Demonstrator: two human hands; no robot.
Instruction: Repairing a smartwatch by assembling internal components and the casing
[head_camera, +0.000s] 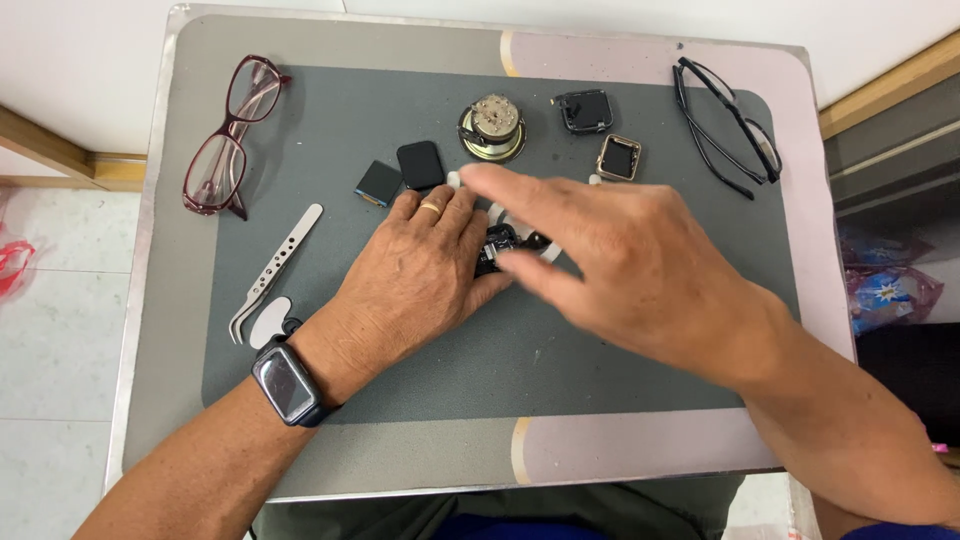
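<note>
A small table (640, 440) with a metal rim fills most of the frame, and a dark grey work mat (400, 370) covers its middle.

The right hand (620, 265) reaches in from the lower right and hangs over the centre of the mat, blurred, its fingers spread and released, with the forefinger stretched toward the upper middle; it grasps nothing that can be seen. The left hand (420, 275) comes from the lower left and lies on the mat at centre, its fingers curled around a small black watch body (497, 247), which sits just right of the knuckles and partly under the right hand. A gold ring (430, 208) shows on one left finger, and a dark smartwatch (287, 385) is strapped to the left wrist.

At the upper left lie red-framed glasses (228, 135); at the upper right, black-framed glasses (728, 125). Metal tweezers (275, 265) rest at the left of the mat, with a small white pick (268, 322) just below them. Along the top of the mat sit a round speaker magnet (493, 127), a black watch case (584, 111), a gold watch case (619, 158), a black screen (420, 164) and a small bluish square part (378, 183).
</note>
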